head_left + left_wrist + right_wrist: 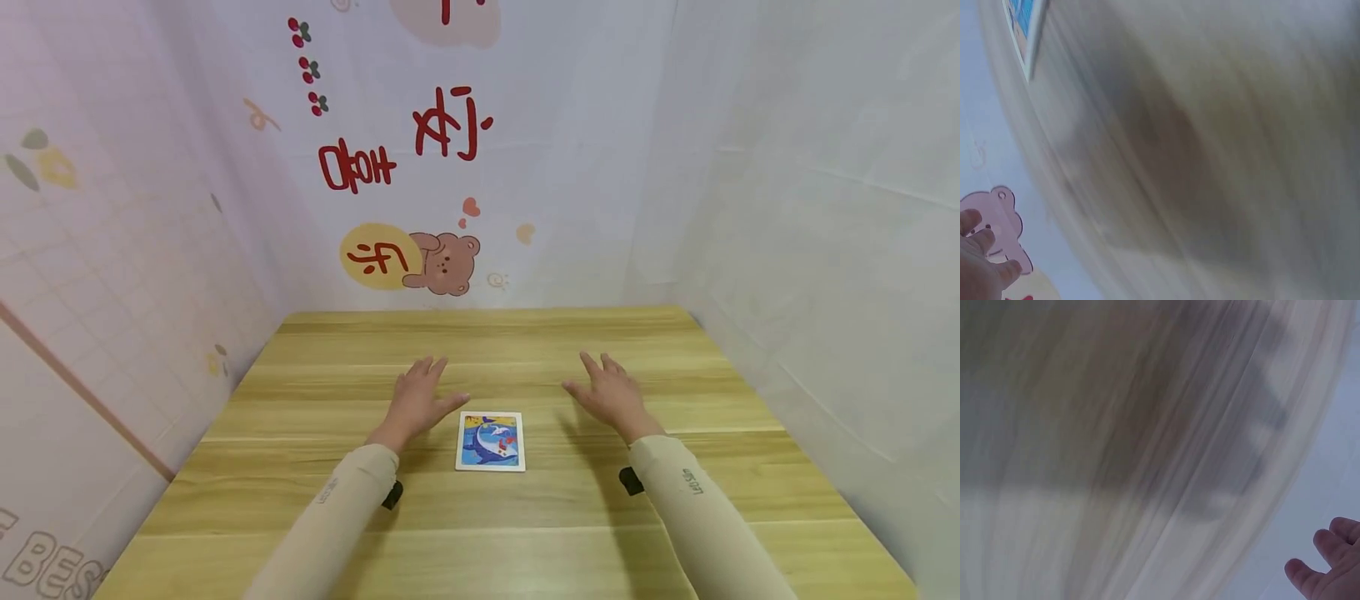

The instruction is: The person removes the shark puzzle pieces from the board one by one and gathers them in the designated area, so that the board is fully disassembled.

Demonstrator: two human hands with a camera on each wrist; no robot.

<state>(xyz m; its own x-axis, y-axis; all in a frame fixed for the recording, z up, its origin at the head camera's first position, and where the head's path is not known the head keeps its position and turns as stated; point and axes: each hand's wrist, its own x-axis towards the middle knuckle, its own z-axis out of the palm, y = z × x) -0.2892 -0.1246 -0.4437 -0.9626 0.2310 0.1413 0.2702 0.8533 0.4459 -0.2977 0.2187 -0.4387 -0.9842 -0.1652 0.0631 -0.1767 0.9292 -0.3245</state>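
The picture card [491,442] lies flat near the middle of the table [495,550]; the left hand [417,402] and right hand [611,398], fingers apart and holding nothing, hover over the table's left and right halves. Gripping opposite edges lightly would probably steady the card best.

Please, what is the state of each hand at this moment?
Left hand: open, holding nothing, near the dolphin picture.
Right hand: open, holding nothing.
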